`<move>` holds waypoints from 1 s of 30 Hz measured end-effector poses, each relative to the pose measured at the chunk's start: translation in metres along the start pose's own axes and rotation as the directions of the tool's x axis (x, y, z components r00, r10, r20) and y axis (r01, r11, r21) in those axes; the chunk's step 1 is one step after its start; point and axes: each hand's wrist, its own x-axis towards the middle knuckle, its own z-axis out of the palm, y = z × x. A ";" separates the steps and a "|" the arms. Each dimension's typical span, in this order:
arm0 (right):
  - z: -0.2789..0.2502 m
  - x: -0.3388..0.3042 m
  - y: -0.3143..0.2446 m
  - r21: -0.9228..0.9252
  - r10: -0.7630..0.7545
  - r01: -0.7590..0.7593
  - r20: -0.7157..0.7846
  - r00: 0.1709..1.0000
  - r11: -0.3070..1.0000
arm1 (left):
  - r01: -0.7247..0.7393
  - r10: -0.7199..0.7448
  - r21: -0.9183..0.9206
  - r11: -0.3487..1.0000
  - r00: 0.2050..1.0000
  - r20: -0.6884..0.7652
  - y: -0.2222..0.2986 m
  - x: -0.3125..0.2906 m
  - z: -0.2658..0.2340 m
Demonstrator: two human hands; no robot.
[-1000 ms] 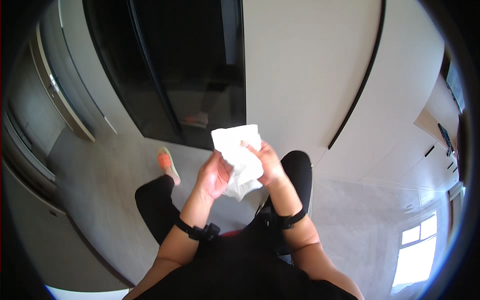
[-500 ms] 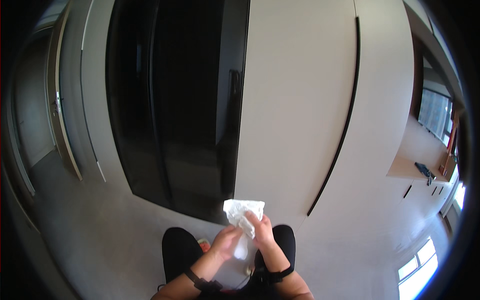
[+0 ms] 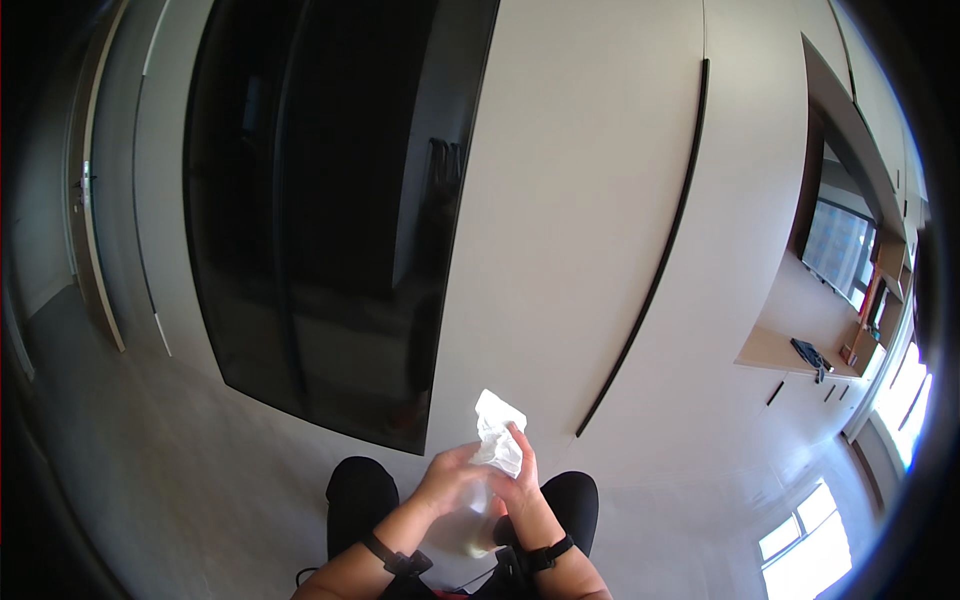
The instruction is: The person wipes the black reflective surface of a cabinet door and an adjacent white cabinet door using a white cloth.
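Note:
In front of my knees, a crumpled white tissue [image 3: 499,432] stands up between my hands, creased and folded along its length. My right hand [image 3: 518,484] grips its right side, the thumb pressed against it. At the lower left, my left hand [image 3: 450,481] is closed around its bottom part; the fingertips are partly hidden behind the tissue. Both wrists wear black straps. Below my hands, between my legs, something pale is blurred and partly covered.
A glossy black double-door panel [image 3: 330,250] stands ahead on the left, beside tall off-white cabinet doors [image 3: 570,200] with a long black handle. At far left a door [image 3: 88,200] stands ajar. On the right, a shelf [image 3: 770,348] holds a dark cloth under a screen [image 3: 838,245].
The tissue has turned from a wide spread to a narrower, more upright bunch. My left hand has come closer in beneath it. The view has swung slightly to the right.

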 end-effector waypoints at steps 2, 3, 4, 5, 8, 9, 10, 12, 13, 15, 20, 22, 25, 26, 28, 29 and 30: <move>0.010 -0.008 0.000 0.013 -0.030 0.030 0.016 0.999 0.999 | -0.021 0.014 -0.151 0.988 0.999 -0.046 -0.003 0.002 -0.010; 0.013 -0.009 0.000 -0.242 -0.081 0.075 -0.015 0.997 0.967 | 0.015 -0.030 -0.278 0.960 0.998 -0.052 -0.007 0.003 -0.018; 0.014 -0.010 0.003 -0.480 -0.135 0.102 -0.035 0.990 0.871 | 0.049 -0.077 -0.399 0.916 0.995 -0.056 -0.005 0.002 -0.021; 0.014 -0.012 0.007 -0.690 -0.209 0.132 -0.028 0.978 0.712 | 0.061 -0.055 -0.492 0.868 0.998 0.025 -0.008 0.005 -0.027; 0.016 -0.021 0.016 -0.796 -0.325 0.177 -0.026 0.945 0.579 | 0.217 -0.128 -0.591 0.777 0.973 0.190 -0.003 0.000 -0.016; 0.007 -0.020 0.015 -0.794 -0.323 0.175 -0.028 0.946 0.582 | 0.219 -0.126 -0.558 0.801 0.972 0.201 -0.004 -0.002 -0.013; -0.009 -0.018 0.012 -0.623 -0.166 0.091 -0.063 0.984 0.777 | 0.219 -0.126 -0.519 0.826 0.970 0.208 -0.005 -0.002 -0.009; -0.037 -0.017 0.004 -0.307 0.059 -0.040 0.053 0.997 0.951 | 0.286 -0.146 -0.477 0.831 0.940 0.308 -0.006 0.007 0.001; -0.033 -0.018 -0.004 -0.367 -0.002 0.004 0.005 1.000 0.930 | 0.290 -0.149 -0.421 0.859 0.930 0.336 -0.004 0.013 0.007; -0.012 -0.023 -0.025 -0.559 -0.139 0.064 -0.092 0.986 0.827 | 0.326 -0.157 -0.335 0.884 0.882 0.444 0.005 0.024 0.014; 0.019 0.003 -0.116 -0.848 -0.452 0.266 0.036 0.892 0.458 | 0.225 -0.186 -0.145 0.964 0.953 0.240 0.035 0.065 0.034; 0.042 0.019 -0.157 -0.894 -0.617 0.349 0.111 0.779 0.280 | 0.092 -0.044 -0.217 0.972 0.975 0.219 0.045 0.089 0.033; 0.105 0.039 -0.215 -0.866 -0.830 0.449 0.408 0.380 -0.220 | -0.142 0.128 0.061 0.988 0.974 0.189 0.057 0.117 0.014; 0.115 0.047 -0.251 -0.772 -0.806 0.475 0.560 0.193 -0.422 | -0.288 0.234 0.299 0.910 0.951 0.203 0.058 0.123 0.013; 0.174 0.059 -0.282 -0.515 -0.769 0.672 0.626 -0.128 -0.532 | -0.419 0.381 0.334 0.844 0.908 0.177 0.052 0.134 0.004; 0.205 0.064 -0.282 -0.400 -0.729 0.732 0.657 -0.190 -0.552 | -0.465 0.443 0.433 0.772 0.882 0.159 0.054 0.138 0.001; 0.233 0.071 -0.283 -0.273 -0.680 0.773 0.684 -0.263 -0.573 | -0.506 0.506 0.518 0.689 0.848 0.155 0.056 0.144 0.001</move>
